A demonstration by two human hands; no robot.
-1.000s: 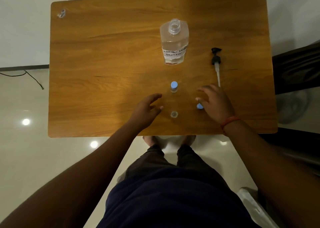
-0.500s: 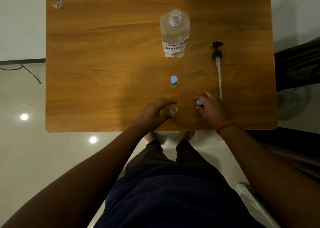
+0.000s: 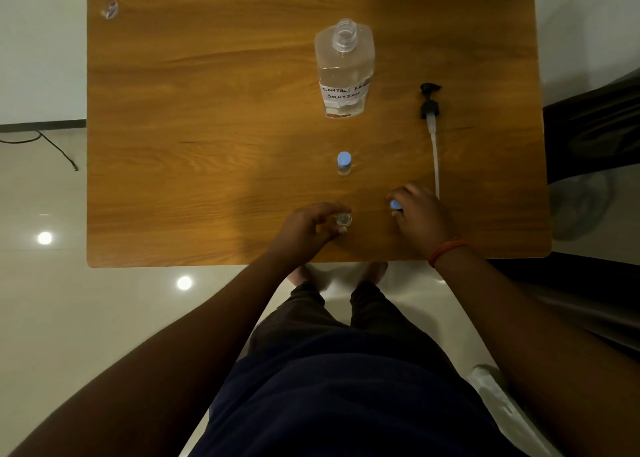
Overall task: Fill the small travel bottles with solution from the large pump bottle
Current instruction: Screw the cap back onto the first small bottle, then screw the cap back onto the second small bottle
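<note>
Wooden table (image 3: 207, 144): big open bottle (image 3: 344, 72) stands at the far middle, pump (image 3: 430, 117) lying right of it. Capped small bottle (image 3: 344, 163) mid-table. Left hand (image 3: 311, 229), grip curled round the uncapped small bottle (image 3: 344, 219) near the front edge; right hand (image 3: 420, 214) pinches a blue cap (image 3: 394, 205) beside it.

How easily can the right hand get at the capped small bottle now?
Probably yes. The right hand pinches a blue cap, but bare table lies between it and the capped small bottle; nothing blocks the way.
</note>
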